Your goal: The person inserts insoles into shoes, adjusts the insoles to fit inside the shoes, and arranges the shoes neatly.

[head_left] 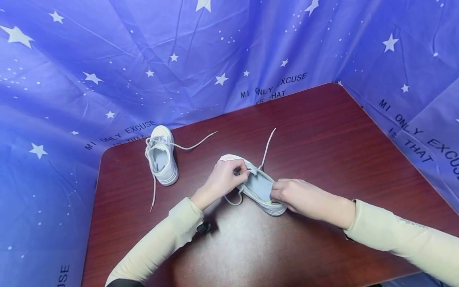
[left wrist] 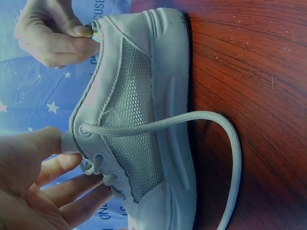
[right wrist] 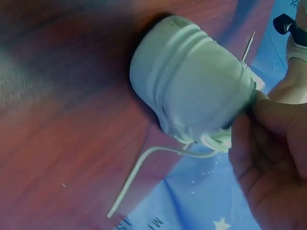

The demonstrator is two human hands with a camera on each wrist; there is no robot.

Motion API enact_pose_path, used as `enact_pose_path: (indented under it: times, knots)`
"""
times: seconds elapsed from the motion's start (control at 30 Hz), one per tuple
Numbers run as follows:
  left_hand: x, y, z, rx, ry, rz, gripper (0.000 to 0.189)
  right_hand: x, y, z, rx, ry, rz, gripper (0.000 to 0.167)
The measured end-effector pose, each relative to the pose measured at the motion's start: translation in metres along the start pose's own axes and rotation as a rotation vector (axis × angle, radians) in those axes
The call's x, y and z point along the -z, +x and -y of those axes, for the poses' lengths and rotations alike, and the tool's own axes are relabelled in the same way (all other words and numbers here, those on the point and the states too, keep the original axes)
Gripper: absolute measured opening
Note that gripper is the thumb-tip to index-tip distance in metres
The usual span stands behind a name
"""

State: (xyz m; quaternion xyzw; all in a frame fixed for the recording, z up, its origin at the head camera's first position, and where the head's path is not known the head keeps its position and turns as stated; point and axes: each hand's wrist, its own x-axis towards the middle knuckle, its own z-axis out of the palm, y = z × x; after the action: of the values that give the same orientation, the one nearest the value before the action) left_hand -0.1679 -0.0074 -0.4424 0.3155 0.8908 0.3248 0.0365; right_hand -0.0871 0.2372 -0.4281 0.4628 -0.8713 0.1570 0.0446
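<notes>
A white lace-up shoe (head_left: 274, 209) stands sole down on the table, its toe toward the far left. At its tongue (left wrist: 69, 143) my left hand (head_left: 227, 173) pinches with thumb and forefinger, the other fingers beside the eyelets. My right hand (head_left: 301, 197) pinches the top edge of the heel (right wrist: 201, 86) between thumb and fingers. A bit of yellow-green shows by those fingertips in the left wrist view. The pale grey insole (head_left: 259, 187) is visible between the hands. One loose lace (left wrist: 211, 117) loops out from the upper eyelet onto the table.
Farther back on the left, a second white shoe (head_left: 167, 171) stands with its lace ends spread on the dark red wooden table (head_left: 322, 139). A blue curtain (head_left: 197, 52) with white stars hangs behind the table and along its sides.
</notes>
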Motion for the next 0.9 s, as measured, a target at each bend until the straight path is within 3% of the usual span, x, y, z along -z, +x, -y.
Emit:
enact_pose_path:
  times: [0.37,0.63,0.9]
  knots:
    - [-0.001,0.001,0.000,0.009,-0.008,0.012,0.017,-0.001,0.005,-0.006,-0.002,-0.062,0.063,0.035]
    - [-0.001,0.000,0.000,0.008,-0.007,0.006,0.017,0.009,0.020,-0.012,0.038,-0.049,0.207,0.035]
    - [-0.001,0.001,-0.001,0.011,-0.013,0.007,0.018,0.011,0.022,-0.010,-0.113,0.050,0.315,0.033]
